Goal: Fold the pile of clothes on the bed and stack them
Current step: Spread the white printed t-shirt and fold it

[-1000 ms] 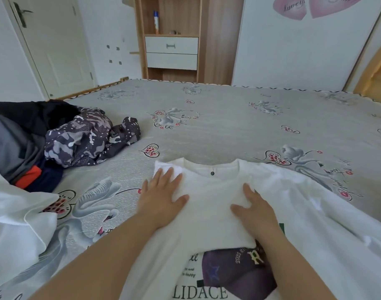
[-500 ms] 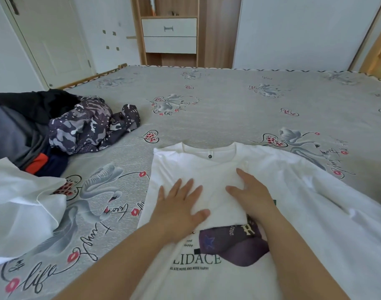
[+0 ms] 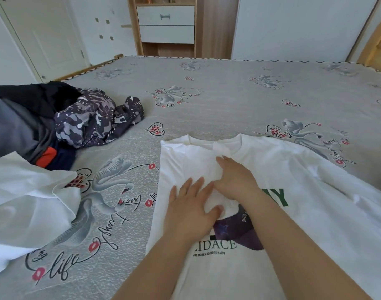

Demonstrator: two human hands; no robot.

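Head view: a white T-shirt point(image 3: 282, 169) lies flat on the bed point(image 3: 228, 94), low and right of the middle, with its left side folded in. The left hand point(image 3: 190, 210) rests flat on it, fingers straight. The right hand point(image 3: 235, 180) presses the soft folded cloth, fingers straight, holding nothing. At the left edge sits a lumpy pile: a spotty camo top point(image 3: 94, 120), dark clothes point(image 3: 23, 118), and another white cloth point(image 3: 27, 204) lower down.
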